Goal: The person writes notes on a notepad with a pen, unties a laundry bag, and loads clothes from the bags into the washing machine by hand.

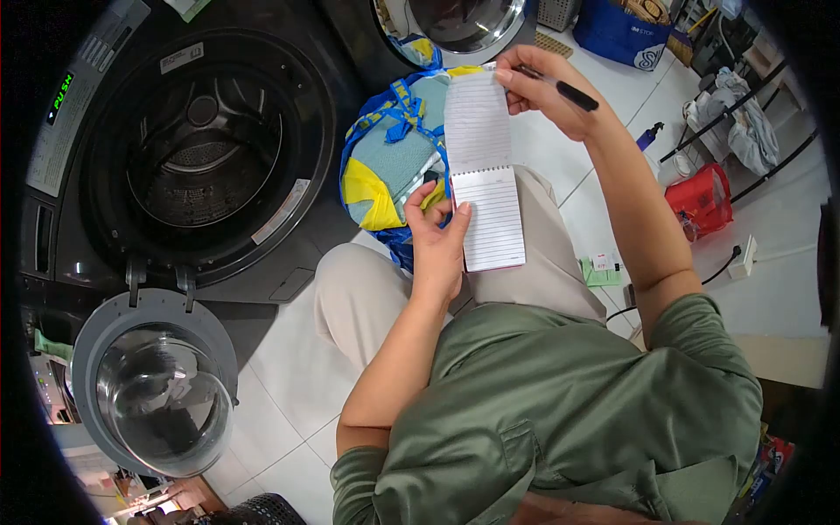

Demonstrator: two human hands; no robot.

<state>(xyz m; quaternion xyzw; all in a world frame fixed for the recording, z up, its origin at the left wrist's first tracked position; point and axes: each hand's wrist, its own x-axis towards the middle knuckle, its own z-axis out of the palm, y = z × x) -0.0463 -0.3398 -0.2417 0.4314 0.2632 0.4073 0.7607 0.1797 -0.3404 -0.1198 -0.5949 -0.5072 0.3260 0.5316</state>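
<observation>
The left hand (436,232) is holding a spiral-bound notepad (490,219) at its left edge, the thumb resting on the lower lined page; the right hand (553,83) is pinching the top corner of the raised upper sheet while also gripping a black pen (575,94), its thick end pointing back toward the forearm; the notepad is lying open between the two hands, above the person's leg, its tiny print being too small to read. To the left of the left hand, a dark washing machine (311,131) is glowing with the green word "PUSH"; pale labels around its drum are staying illegible; just past the left hand, a blue and yellow bag (369,197) is bulging with grey-green fabric; beyond the right hand, a dark blue bag (612,37) is showing white letters including "STOP" and an S-like emblem.
</observation>
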